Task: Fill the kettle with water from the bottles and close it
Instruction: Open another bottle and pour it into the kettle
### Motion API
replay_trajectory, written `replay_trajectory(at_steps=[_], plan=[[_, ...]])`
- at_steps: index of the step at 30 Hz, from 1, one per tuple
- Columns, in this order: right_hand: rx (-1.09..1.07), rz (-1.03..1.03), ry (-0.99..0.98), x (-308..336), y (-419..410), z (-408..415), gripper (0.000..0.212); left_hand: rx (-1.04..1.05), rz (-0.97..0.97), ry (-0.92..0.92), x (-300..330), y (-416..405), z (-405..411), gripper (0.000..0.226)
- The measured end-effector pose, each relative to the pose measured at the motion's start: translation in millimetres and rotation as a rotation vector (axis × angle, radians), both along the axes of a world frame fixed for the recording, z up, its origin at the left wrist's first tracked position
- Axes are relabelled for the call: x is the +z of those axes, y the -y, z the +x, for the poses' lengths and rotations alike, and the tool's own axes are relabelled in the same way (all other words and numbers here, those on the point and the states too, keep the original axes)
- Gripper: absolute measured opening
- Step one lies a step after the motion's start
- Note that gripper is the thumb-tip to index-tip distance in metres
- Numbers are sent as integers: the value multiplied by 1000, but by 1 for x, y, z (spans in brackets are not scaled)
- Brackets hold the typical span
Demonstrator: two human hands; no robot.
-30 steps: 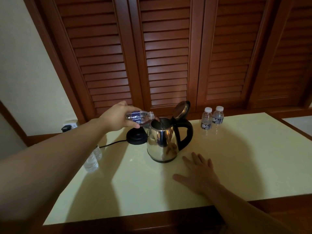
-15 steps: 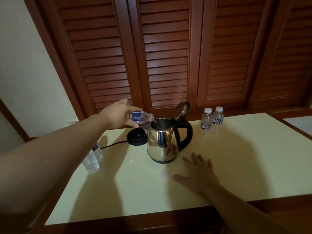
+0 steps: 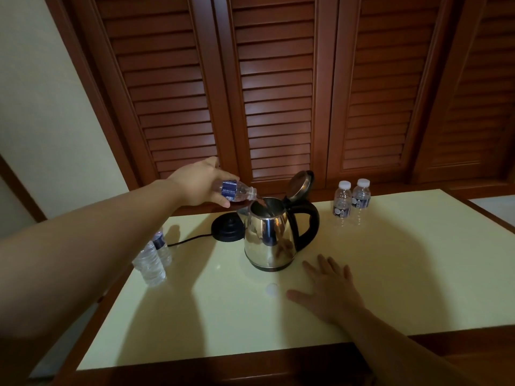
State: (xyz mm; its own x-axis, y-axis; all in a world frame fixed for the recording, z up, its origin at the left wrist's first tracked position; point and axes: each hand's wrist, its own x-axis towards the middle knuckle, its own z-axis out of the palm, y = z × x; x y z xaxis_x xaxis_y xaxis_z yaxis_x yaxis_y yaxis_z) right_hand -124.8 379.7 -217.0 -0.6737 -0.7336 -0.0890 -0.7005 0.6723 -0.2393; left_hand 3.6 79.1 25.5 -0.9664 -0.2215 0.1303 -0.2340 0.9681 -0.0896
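The left hand grips a small water bottle round its base, tipped almost flat with the neck over the open mouth of the steel kettle; that angle lets the contents run straight into the pot, though the stream itself is too faint to make out; the bottle looks close to drained. The kettle stands on the pale table, off its black base, which sits just behind it to the left with the cord trailing away; the lid is swung up and back over the handle, clear of the pour. The right hand lies flat on the tabletop, fingers spread, holding nothing, near the kettle's foot; it looks placed there to steady the body. A loose white cap rests on the table beside that hand. Two capped bottles wait at the back right; two more bottles stand at the left edge, partly behind the forearm, seemingly set aside there; the lid is yet to be shut.
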Motion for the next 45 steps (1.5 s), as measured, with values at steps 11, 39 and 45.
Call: replay_trajectory(at_steps=[11, 39, 45], plan=[[-8, -11, 3, 0, -1, 1, 108, -29, -186, 33, 18, -6, -7, 76], [-19, -10, -5, -5, 1, -1, 106, -190, -500, 51, 21, -23, -21, 69], [-13, -14, -20, -5, 1, -2, 104, -13, -332, -67, 0, -22, -13, 71]])
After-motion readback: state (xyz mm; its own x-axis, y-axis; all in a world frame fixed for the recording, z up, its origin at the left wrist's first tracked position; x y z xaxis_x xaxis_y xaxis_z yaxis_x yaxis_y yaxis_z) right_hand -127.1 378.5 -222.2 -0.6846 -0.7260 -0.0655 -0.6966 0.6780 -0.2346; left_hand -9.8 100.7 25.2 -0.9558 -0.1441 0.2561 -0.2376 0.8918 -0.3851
